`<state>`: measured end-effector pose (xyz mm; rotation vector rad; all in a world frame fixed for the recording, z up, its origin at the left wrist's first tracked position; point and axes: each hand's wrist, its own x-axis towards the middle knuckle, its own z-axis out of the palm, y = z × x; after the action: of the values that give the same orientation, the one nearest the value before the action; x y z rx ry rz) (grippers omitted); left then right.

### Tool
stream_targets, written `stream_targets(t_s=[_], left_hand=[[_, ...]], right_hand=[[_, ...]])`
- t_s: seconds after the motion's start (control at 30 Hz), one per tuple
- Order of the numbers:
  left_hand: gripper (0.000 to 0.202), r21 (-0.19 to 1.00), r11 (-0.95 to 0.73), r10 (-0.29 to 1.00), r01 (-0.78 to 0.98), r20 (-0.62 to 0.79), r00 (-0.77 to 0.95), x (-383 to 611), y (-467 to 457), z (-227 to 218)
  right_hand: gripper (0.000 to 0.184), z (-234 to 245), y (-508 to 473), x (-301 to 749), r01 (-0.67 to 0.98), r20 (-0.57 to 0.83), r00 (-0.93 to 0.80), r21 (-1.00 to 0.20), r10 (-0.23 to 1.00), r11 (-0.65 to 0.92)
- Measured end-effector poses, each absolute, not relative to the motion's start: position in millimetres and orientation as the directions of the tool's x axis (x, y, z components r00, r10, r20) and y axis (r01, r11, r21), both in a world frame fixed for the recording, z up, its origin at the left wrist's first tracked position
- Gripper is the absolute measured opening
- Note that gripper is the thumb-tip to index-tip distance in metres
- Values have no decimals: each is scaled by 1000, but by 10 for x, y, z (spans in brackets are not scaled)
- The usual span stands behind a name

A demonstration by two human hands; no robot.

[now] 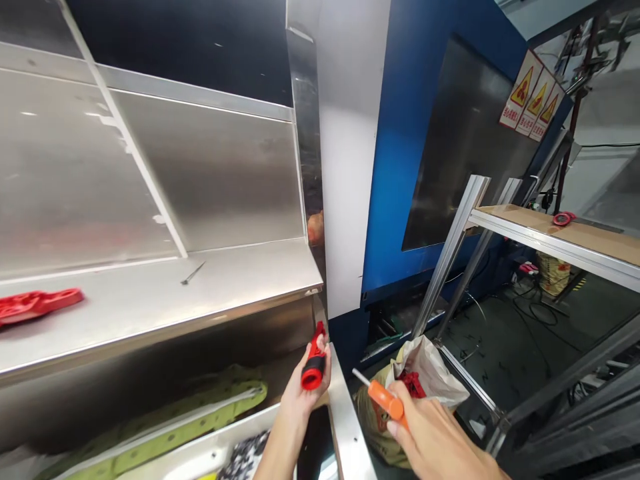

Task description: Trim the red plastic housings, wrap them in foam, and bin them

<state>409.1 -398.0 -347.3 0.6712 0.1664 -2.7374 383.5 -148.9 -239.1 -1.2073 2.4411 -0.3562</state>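
Observation:
My left hand [303, 385] is closed round a red plastic part [312, 379] with a black band near its round, hollow end, which faces me. Its narrower end points away, just past the right end of the metal ledge. Lower right, my right hand [431, 427] grips an orange-handled tool [384, 399] whose thin pale shaft points up and left, toward the red part. The two hands are apart, and the shaft does not touch the part. The exact kind of tool cannot be made out.
On the metal ledge [125, 293] lie another red part [40, 305] and a thin metal pin [193, 273]. An open sack [425, 367] with red pieces stands behind my right hand. An aluminium-framed shelf [555, 233] is at the right, and a yellow-green strip [195, 427] below the ledge.

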Motion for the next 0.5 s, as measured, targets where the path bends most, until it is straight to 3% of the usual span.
stream_targets(t_s=[0.1, 0.23, 0.37, 0.43, 0.5], left_hand=[[38, -146, -953, -186, 265, -406, -894, 4190, -3902, -3391], [44, -169, -970, -110, 177, -344, -932, 4317, -3803, -3339], [43, -41, -987, -128, 156, -391, -912, 4306, -3829, -3357], [39, 81, -978, -209, 194, -430, -878, 4225, -3885, -3364], [33, 234, -943, -323, 238, -464, -825, 4113, -3939, -3367]], right_hand=[[38, -2307, -1478, 3846, -689, -384, -505, -360, -773, 629], [34, -2273, -1414, 3819, -626, -246, -612, -431, -752, 650], [38, -2259, -1383, 3822, -632, -234, -598, -450, -767, 630], [37, -2259, -1400, 3843, -635, -243, -605, -426, -758, 644], [36, -2286, -1413, 3869, -649, -348, -562, -378, -751, 661]])
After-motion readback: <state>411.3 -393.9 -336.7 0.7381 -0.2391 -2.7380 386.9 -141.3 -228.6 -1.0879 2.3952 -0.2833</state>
